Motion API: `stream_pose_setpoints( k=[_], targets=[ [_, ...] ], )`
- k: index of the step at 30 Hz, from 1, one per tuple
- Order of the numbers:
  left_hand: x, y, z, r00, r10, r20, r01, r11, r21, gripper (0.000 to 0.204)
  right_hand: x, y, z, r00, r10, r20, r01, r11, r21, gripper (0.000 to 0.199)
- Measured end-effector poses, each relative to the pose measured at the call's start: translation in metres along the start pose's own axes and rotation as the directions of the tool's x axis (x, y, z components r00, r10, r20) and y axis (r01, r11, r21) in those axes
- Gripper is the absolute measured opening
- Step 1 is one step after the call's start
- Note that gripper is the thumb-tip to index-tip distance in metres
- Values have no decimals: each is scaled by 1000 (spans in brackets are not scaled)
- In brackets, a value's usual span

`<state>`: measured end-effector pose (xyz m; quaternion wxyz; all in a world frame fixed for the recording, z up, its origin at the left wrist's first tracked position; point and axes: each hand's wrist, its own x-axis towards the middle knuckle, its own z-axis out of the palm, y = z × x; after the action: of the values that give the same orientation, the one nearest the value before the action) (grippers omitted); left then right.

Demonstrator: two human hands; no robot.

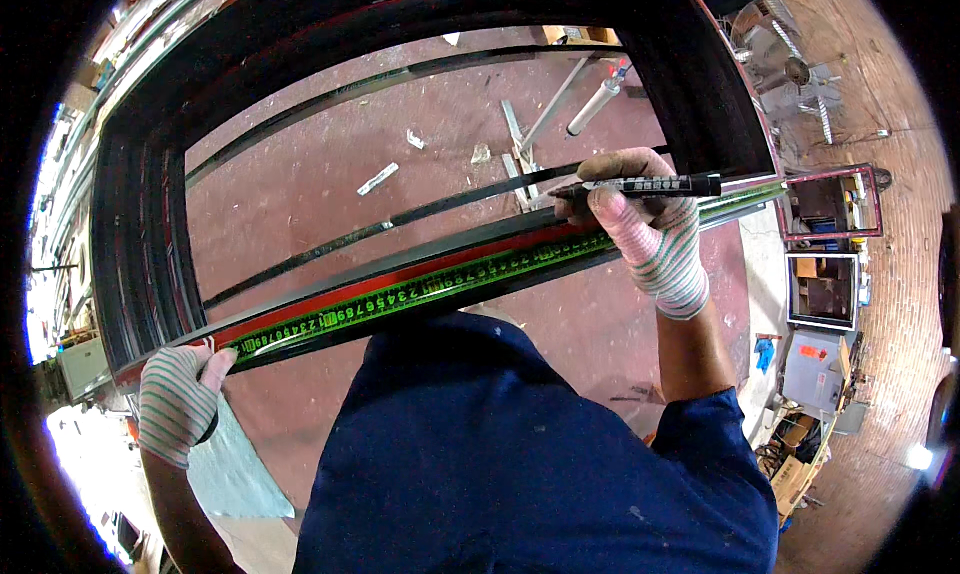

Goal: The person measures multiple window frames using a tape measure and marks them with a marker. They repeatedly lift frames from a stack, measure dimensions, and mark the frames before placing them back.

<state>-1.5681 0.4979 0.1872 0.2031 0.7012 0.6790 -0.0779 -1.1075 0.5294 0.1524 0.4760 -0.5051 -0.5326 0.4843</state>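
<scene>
A bright green tape measure blade stretches along the near bar of a large dark rectangular frame. At the bar's left end my left hand, in a striped knit glove, pinches the blade between thumb and fingers. My right hand, gloved alike, is over the bar's right part with its fingers closed around a black marker pen. The pen lies nearly level, its tip toward the left. Beyond my right hand the blade runs on to the bar's right end. A red strip shows beside the blade.
Inside the frame, dark crossbars span above a reddish floor with scraps and a pale cylinder. A standing fan, small framed panels and a grey cabinet stand right. A pale sheet lies lower left.
</scene>
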Motion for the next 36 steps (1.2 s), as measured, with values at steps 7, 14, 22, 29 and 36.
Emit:
stream_pose_setpoints(
  k=[7,14,22,29,36],
  targets=[
    [7,2,-10,997,42,68,-46,997,66,40,1,-7,39,977,-32,209,46,997,-66,28],
    [5,-12,-4,991,136,19,-136,990,28,32,8,-2,80,946,-7,323,51,990,-128,24],
    [7,-11,-6,993,115,36,-116,993,17,31,10,2,93,942,49,332,4,988,-157,18],
    [10,-3,-9,992,43,117,-39,998,-41,33,8,7,100,947,15,320,39,986,-160,15],
    [10,-11,-5,989,120,90,-122,992,20,34,10,7,101,948,28,318,33,982,-186,15]
  ],
)
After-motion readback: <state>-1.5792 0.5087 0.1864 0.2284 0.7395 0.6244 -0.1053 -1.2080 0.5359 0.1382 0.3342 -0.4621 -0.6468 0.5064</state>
